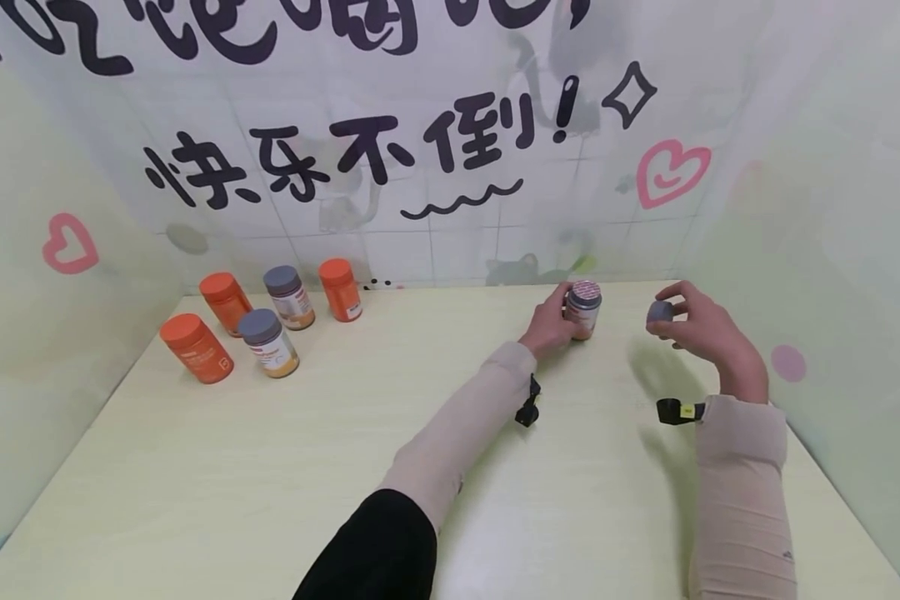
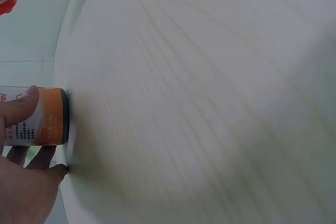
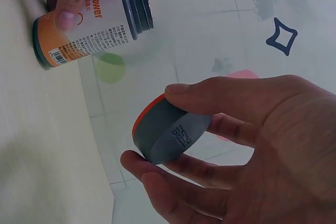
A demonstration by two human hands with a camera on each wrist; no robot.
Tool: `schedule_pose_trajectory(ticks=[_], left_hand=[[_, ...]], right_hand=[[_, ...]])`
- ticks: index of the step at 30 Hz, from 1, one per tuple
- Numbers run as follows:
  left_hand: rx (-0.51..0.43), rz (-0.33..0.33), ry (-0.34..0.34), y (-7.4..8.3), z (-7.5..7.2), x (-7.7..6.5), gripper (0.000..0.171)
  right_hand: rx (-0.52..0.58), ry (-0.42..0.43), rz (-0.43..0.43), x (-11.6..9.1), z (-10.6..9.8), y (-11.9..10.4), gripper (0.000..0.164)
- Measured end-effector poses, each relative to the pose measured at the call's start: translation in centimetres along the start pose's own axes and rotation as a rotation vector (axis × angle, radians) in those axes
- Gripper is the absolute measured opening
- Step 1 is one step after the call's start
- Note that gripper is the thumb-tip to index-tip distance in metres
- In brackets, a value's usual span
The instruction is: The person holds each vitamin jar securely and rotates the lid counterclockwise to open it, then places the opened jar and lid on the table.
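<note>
Pale counter [image 1: 270, 483] bears three orange jars [image 1: 341, 290] and two grey-lidded jars [image 1: 270, 348], frame's left; one lidless jar [image 1: 584, 315] stands right of centre.

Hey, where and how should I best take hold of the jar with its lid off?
The lidless jar is probably best gripped round its labelled body, below the bare neck, from the left, where your left hand holds it. Its straight, round side suits a wraparound grip, leaving the neck clear toward your right hand and the gray lid.
</note>
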State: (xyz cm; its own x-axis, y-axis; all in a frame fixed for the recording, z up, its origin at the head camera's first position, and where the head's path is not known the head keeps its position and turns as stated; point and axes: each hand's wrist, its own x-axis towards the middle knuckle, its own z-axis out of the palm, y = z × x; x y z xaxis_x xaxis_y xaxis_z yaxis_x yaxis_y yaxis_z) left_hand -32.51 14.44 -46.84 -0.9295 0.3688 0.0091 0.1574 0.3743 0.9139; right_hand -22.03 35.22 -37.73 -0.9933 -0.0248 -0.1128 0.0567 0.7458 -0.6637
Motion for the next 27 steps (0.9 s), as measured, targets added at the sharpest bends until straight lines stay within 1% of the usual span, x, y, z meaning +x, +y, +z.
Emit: schedule_pose_trajectory(ticks=[4,7,11,15,17,19,21,23,27], left_hand=[[0.053,0.005,-0.004,0.3,0.0,0.0,0.083],[0.086,0.005,-0.008,0.5,-0.1,0.1,0.082],[0.104,-0.001,-0.017,0.5,-0.2,-0.1,0.081],[0.073,-0.010,-0.043,0.1,-0.7,-0.6,0.095],[0.045,-0.017,-0.053,-0.1,-1.2,-0.9,0.104],[0.005,-0.026,-0.048,-0.2,-1.6,-1.4,0.111],[-0.036,-0.031,-0.042,-0.3,-2.2,-1.9,0.112],[-0.068,-0.042,-0.027,-0.4,-2.7,-2.4,0.109],[-0.095,-0.071,0.005,-0.6,-4.1,-3.6,0.097]], right_hand=[[-0.007,0.056,0.016,0.2,0.1,-0.1,0.065],[-0.016,0.127,0.014,0.3,0.2,-0.2,0.067],[0.030,0.225,0.017,0.4,0.8,-0.5,0.068],[0.067,0.288,0.034,0.9,1.6,-0.8,0.071],[0.059,0.309,0.028,1.3,1.9,-0.8,0.072],[0.051,0.322,0.021,1.6,2.1,-0.8,0.069],[0.037,0.338,0.015,1.9,2.4,-0.8,0.067],[0.033,0.368,0.014,2.2,2.7,-0.9,0.063],[0.038,0.427,0.016,2.7,3.4,-0.8,0.060]])
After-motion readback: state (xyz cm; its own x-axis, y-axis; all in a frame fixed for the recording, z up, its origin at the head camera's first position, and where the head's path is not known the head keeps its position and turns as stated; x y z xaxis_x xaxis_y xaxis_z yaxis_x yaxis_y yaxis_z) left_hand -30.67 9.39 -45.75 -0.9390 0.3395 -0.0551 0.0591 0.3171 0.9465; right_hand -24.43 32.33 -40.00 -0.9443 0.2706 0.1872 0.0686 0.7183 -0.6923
